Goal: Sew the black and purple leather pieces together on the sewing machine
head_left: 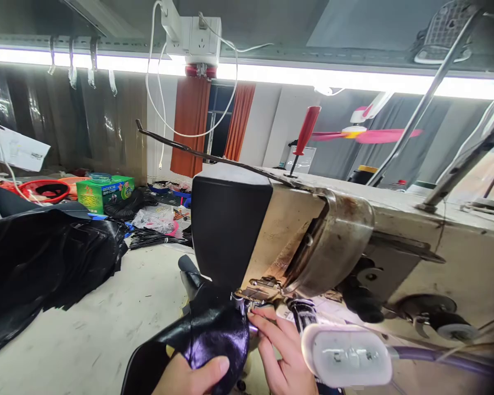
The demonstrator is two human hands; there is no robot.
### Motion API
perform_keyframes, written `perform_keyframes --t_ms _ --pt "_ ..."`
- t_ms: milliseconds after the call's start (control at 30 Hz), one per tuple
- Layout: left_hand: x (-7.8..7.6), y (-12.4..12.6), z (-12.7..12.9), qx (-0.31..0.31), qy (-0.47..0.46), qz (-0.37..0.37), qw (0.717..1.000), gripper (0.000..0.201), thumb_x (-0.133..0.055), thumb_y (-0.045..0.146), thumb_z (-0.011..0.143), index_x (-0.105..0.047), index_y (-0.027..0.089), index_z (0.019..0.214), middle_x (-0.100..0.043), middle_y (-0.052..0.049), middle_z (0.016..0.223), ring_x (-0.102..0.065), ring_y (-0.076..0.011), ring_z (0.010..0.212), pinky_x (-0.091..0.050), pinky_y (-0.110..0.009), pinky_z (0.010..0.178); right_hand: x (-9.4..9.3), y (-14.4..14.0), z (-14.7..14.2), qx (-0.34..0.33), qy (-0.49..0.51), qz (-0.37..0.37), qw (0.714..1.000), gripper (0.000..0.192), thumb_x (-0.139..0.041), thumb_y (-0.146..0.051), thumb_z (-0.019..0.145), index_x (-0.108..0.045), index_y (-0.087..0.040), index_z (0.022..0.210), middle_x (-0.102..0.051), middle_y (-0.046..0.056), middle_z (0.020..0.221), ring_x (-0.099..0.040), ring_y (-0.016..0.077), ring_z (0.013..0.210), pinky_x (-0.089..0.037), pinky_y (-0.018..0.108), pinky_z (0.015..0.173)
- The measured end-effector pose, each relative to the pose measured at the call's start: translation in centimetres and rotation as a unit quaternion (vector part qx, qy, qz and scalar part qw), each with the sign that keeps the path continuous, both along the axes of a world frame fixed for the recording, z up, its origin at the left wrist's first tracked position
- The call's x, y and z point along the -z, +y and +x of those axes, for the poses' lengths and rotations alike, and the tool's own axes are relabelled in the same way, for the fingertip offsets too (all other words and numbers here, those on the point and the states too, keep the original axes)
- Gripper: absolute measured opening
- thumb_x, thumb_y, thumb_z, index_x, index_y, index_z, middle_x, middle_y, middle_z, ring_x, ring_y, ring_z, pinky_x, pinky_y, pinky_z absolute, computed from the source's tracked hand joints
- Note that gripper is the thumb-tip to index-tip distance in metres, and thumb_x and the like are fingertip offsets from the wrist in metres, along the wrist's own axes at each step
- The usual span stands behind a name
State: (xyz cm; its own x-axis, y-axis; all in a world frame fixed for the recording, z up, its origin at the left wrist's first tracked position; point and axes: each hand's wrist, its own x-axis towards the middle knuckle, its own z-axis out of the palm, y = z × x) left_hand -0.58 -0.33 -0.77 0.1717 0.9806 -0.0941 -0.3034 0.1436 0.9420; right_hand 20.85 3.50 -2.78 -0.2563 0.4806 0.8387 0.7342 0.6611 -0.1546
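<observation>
Left fingers (219, 366) look clamped on the shiny black piece (219, 327), probably to hold it steady. Right fingers (270, 329) sit close together at its edge, just under the sewing machine (337, 236), maybe to keep it straight.

Head-worn view, facing forward and down, close to sewing machine (333, 241)

Toward the far edge of the pale worktable (90, 323) sit a green printed cardboard box (102, 193) and a round red plastic basket (65, 190).
</observation>
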Motion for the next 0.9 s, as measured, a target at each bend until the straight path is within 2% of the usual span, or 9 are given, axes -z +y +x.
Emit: perform_keyframes --t_ms 200,433,667,767,900 --pt "-1.1 0.8 -0.2 0.056 -0.097 -0.039 0.993 0.038 -0.085 0.037 0.066 -0.077 0.015 0.095 -0.076 -0.013 0.098 -0.065 -0.0339 0.111 -0.042 -0.048 0.108 0.2 0.1 0.2 0.005 -0.001 -0.012 1.000 0.033 -0.057 -0.021 0.093 -0.073 -0.031 0.119 -0.077 0.004 0.112 -0.073 0.0249 0.102 -0.062 0.036 0.085" --pt "-1.9 1.6 0.3 0.041 -0.128 -0.061 0.989 0.047 -0.092 0.037 0.059 -0.078 0.014 0.097 -0.076 -0.012 0.098 -0.070 -0.0262 0.092 -0.051 -0.037 0.090 0.8 0.0 0.2 -0.006 0.007 -0.036 0.999 0.032 -0.055 -0.023 0.095 -0.072 -0.030 0.121 -0.076 0.004 0.115 -0.073 0.0242 0.103 -0.062 0.035 0.087" --pt "-0.9 2.1 0.5 0.033 -0.082 -0.062 0.994 0.055 -0.091 0.051 0.058 -0.078 0.011 0.093 -0.076 -0.012 0.087 -0.067 -0.0228 0.083 -0.052 -0.034 0.084 0.7 0.2 0.0 -0.010 0.006 -0.020 1.000 0.032 -0.056 -0.022 0.094 -0.073 -0.029 0.120 -0.076 0.005 0.116 -0.072 0.0250 0.106 -0.062 0.035 0.086" --pt "-0.4 1.9 0.9 0.011 -0.068 -0.064 0.996 0.057 -0.089 0.056 0.059 -0.078 0.010 0.090 -0.075 -0.013 0.084 -0.067 -0.0238 0.081 -0.052 -0.034 0.081 0.8 0.2 -0.1 -0.012 0.007 -0.015 1.000 0.033 -0.056 -0.022 0.094 -0.071 -0.029 0.122 -0.075 0.005 0.116 -0.072 0.0248 0.107 -0.062 0.035 0.085" --pt "0.1 1.8 1.6 -0.020 0.003 -0.059 0.998 0.058 -0.082 0.065 0.064 -0.078 0.011 0.084 -0.075 -0.013 0.079 -0.068 -0.0279 0.080 -0.054 -0.037 0.078 1.0 0.3 -0.2 -0.016 0.011 -0.004 1.000 0.033 -0.056 -0.023 0.094 -0.071 -0.029 0.123 -0.076 0.005 0.115 -0.072 0.0246 0.106 -0.062 0.035 0.086"
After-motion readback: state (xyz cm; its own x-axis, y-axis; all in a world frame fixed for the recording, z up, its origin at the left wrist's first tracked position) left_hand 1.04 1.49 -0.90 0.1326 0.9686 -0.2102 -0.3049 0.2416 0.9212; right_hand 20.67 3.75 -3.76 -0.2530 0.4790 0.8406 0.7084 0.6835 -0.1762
